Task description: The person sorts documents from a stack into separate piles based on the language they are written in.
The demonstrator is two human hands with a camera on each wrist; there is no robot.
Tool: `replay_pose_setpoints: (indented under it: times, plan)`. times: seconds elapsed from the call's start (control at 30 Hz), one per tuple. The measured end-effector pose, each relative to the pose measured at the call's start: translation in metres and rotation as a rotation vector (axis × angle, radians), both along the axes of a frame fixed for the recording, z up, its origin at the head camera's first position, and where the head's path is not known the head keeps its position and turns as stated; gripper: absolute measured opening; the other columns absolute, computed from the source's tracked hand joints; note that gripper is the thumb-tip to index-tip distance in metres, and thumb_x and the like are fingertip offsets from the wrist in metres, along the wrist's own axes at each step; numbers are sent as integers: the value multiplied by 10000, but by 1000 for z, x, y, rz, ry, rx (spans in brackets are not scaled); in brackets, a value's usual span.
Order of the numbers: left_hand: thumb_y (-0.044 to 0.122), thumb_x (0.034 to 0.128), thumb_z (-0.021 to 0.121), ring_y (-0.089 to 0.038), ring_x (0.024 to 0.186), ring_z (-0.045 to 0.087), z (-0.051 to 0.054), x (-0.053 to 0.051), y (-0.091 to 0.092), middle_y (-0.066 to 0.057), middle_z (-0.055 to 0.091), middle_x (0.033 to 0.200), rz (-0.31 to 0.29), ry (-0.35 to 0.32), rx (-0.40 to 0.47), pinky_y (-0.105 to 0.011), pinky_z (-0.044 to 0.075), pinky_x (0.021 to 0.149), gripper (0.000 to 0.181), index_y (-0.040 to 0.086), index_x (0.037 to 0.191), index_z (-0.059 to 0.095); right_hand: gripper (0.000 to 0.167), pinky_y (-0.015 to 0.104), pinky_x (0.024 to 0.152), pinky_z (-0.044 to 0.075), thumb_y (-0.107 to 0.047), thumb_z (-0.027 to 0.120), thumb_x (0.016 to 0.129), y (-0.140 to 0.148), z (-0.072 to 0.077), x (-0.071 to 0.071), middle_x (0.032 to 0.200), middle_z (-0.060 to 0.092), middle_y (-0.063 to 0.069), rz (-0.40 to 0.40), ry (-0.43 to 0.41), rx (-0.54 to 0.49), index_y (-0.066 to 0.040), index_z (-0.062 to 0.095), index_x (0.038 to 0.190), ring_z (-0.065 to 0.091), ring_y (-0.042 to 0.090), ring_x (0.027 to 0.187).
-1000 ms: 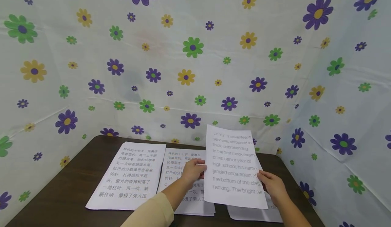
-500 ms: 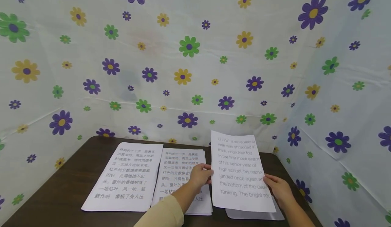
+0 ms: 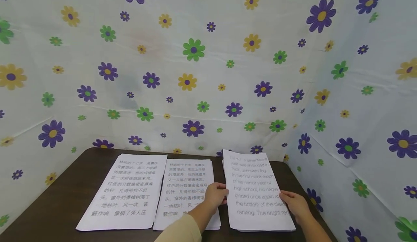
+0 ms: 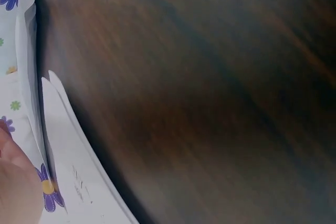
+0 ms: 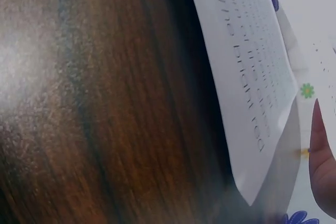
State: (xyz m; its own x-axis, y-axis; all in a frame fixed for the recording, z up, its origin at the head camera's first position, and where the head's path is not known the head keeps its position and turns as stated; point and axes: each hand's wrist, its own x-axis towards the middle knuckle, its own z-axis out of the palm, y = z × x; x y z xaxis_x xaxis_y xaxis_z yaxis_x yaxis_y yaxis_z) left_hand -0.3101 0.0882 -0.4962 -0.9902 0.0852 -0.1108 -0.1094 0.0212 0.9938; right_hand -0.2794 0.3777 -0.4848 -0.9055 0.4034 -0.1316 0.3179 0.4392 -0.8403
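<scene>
A white sheet of paper (image 3: 255,222) with large English text lies low over the right end of the table in the head view. My left hand (image 3: 214,195) pinches its left edge, and my right hand (image 3: 295,205) pinches the right edge. Beneath its near edge a sliver of other paper shows. In the right wrist view the sheet (image 5: 226,35) has its corner over the table, with a fingertip (image 5: 321,166) at the far right. The left wrist view catches part of my left hand (image 4: 18,182) beside white paper (image 4: 79,156).
Two stacks of Chinese-printed sheets lie side by side: the left stack (image 3: 120,195) and the middle stack (image 3: 187,187), partly covered by my left forearm. Under them is a dark wooden table (image 3: 65,184). A flower-patterned cloth (image 3: 208,90) stands around the back and sides.
Both hands have lowered the English sheet onto or close to the paper below, which is now almost wholly covered. The head view has turned slightly right.
</scene>
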Motion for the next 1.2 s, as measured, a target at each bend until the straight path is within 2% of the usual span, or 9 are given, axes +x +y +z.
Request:
replay_pose_setpoints:
  times: [0.27, 0.43, 0.57, 0.7, 0.77, 0.83, 1.0, 1.2]
  plan:
    - [-1, 843, 635, -119, 609, 592, -12, 5, 3, -82, 609, 778, 40, -16, -49, -211, 548, 519, 225, -53, 1060, 668, 466, 298, 634, 516, -213, 605, 941, -4, -11, 0, 1109, 657, 265, 9, -7, -5, 100, 562, 1283, 634, 174, 783]
    - [-3, 834, 635, -128, 627, 608, -15, 8, 5, -95, 613, 810, 24, -9, -71, -238, 564, 536, 276, -77, 1100, 650, 449, 297, 628, 519, -193, 600, 938, -6, -14, 0, 1066, 678, 250, 10, -7, -1, 106, 568, 1272, 636, 167, 762]
    - [-4, 833, 634, -139, 664, 619, -14, 9, 7, -118, 619, 863, 5, -19, -73, -263, 583, 563, 338, -105, 1155, 621, 436, 296, 634, 507, -175, 585, 943, -6, -15, -1, 1104, 652, 297, 2, -5, 12, 118, 565, 1266, 637, 196, 787]
    - [6, 833, 630, -146, 662, 633, -12, 11, 8, -154, 637, 939, 1, -20, -105, -271, 589, 575, 371, -118, 1182, 612, 446, 430, 792, 512, -197, 579, 956, -4, -16, -3, 1257, 581, 323, -18, -29, 22, 105, 559, 1283, 623, 338, 967]
    - [8, 833, 624, -146, 670, 640, -11, 12, 8, -163, 645, 953, -5, -17, -109, -275, 592, 586, 388, -127, 1196, 604, 455, 542, 907, 467, -209, 572, 962, -3, -17, -2, 1319, 542, 324, -30, -44, 28, 97, 550, 1297, 576, 420, 1086]
    - [8, 831, 620, -151, 696, 647, -9, 12, 9, -165, 648, 954, -14, -18, -100, -282, 597, 602, 406, -137, 1209, 592, 461, 598, 978, 415, -215, 564, 968, -3, -17, -2, 1356, 511, 327, -37, -63, 33, 93, 540, 1310, 524, 463, 1164]
    - [21, 841, 623, -191, 749, 676, -6, 13, 10, -211, 641, 1030, -46, -10, -93, -305, 605, 641, 445, -156, 1243, 554, 476, 623, 1026, 393, -218, 547, 976, -1, -16, -1, 1381, 476, 340, -32, -83, 42, 105, 516, 1324, 476, 506, 1218]
    - [35, 836, 642, -262, 860, 695, 0, 15, 11, -228, 628, 1094, -121, 2, -65, -356, 614, 724, 518, -164, 1293, 501, 493, 636, 1100, 311, -232, 486, 991, -2, -14, -4, 1437, 409, 340, -28, -86, 77, 92, 479, 1363, 370, 523, 1323]
